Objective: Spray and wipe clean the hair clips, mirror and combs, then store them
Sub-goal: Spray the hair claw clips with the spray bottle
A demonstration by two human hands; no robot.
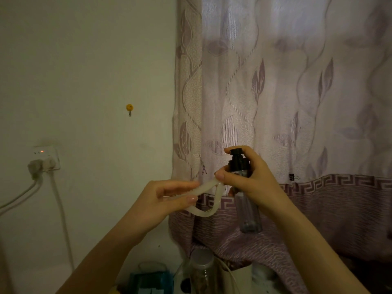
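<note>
At mid-frame, raised in front of the curtain (297, 102), a pale translucent hair clip (206, 195) is held in the left hand (161, 200); the thumb and fingers are curled round its near-left end, pinching it. Its long axis is seen to run from lower left to upper right, rising toward the right hand, and its open jaws point right and upward, the teeth being faintly visible along the upper arm, while a second arm curves downward below it. Immediately right of the clip, a spray bottle (244, 187) is gripped in the right hand (252, 179): fingers are wrapped round the neck and the index finger is laid over the black pump head. The bottle is held nearly upright, tilted slightly, with its clear body hanging below the hand. The clip's far tip is placed just beside the right thumb, touching or nearly so; which cannot be told. The nozzle's exact facing cannot be made out, though it is judged to be turned left toward the clip. A press of the pump is judged to be the step in hand. Lower down, a clear jar (201, 270) and a teal box (151, 282) are dimly seen; on the left wall a socket (45, 158) with cables and a small yellow hook (129, 108) are noted.
</note>
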